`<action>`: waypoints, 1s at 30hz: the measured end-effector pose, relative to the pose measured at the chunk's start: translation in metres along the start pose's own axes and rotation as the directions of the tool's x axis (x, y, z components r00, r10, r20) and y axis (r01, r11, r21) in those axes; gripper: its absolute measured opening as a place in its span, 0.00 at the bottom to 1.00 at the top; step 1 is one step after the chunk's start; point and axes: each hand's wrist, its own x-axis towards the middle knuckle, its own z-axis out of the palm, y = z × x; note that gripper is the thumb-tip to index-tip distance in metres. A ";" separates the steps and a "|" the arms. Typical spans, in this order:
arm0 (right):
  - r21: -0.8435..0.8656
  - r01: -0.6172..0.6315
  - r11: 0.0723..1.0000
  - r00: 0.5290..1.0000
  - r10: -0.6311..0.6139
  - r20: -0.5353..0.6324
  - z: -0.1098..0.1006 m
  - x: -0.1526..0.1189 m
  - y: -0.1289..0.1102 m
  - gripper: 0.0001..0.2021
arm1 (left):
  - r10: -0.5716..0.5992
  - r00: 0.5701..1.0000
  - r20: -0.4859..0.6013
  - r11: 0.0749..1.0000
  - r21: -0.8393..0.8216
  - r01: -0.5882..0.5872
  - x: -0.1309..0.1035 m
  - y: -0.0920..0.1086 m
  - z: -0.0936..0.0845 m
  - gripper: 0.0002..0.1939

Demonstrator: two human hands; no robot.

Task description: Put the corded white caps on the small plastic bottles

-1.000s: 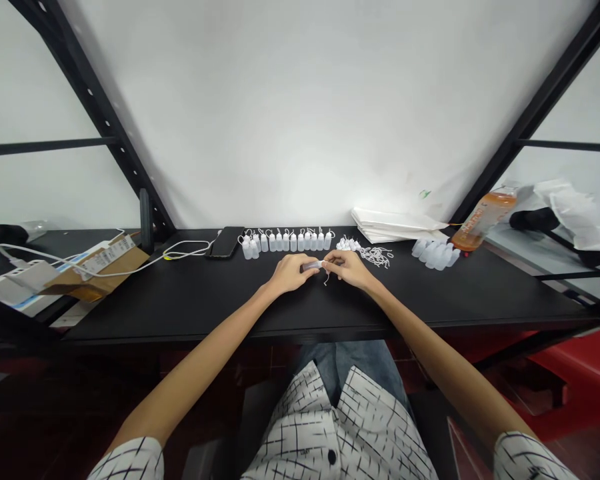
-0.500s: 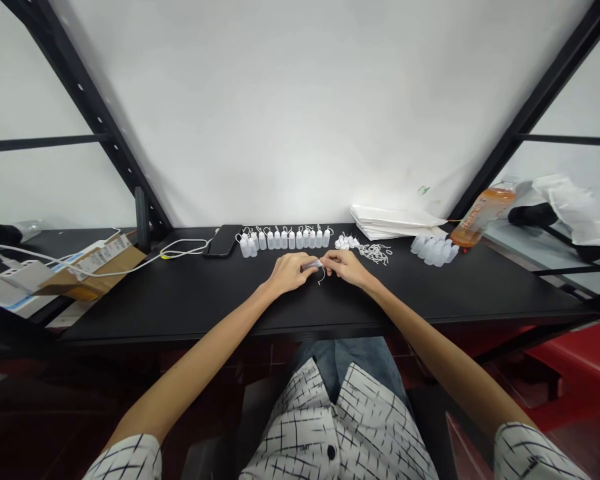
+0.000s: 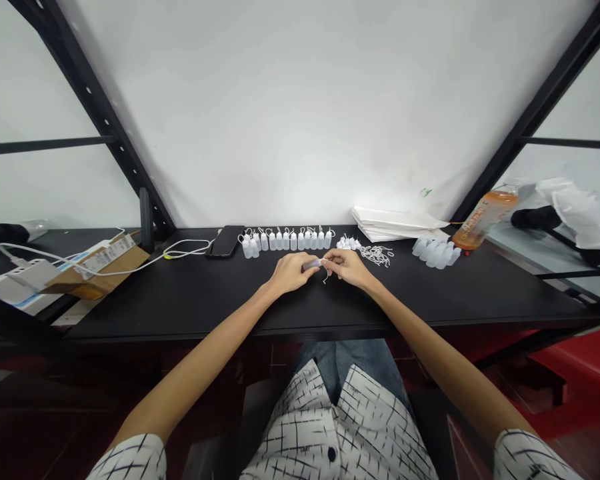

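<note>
Near the middle of the black table point(image 3: 190, 300), my left hand point(image 3: 293, 272) holds a small translucent bottle point(image 3: 312, 265) on its side. The fingers of my right hand point(image 3: 347, 267) pinch the neck end of that bottle, where a thin white strap point(image 3: 326, 275) hangs down. Beyond my hands stands a row of capped small bottles point(image 3: 286, 241) with looped straps. Small white caps point(image 3: 349, 243) and a heap of white straps point(image 3: 377, 255) lie just past my right hand. Several uncapped bottles point(image 3: 436, 252) are grouped farther right.
A black phone point(image 3: 226, 241) and a white cable point(image 3: 145, 265) lie left of the row. An opened cardboard box point(image 3: 105, 270) is at the far left. White sheets point(image 3: 397, 223) are stacked by the wall, with an orange drink bottle point(image 3: 485, 219) at the right.
The camera view has shifted slightly. Both hands keep their hold on the bottle, and the hanging strap has swung a little to the right.
</note>
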 end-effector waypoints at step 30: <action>0.096 -0.061 0.994 0.997 0.056 0.050 -0.001 -0.001 -0.003 0.16 | 0.007 1.000 -0.014 1.000 0.013 -0.007 0.000 0.000 0.001 0.11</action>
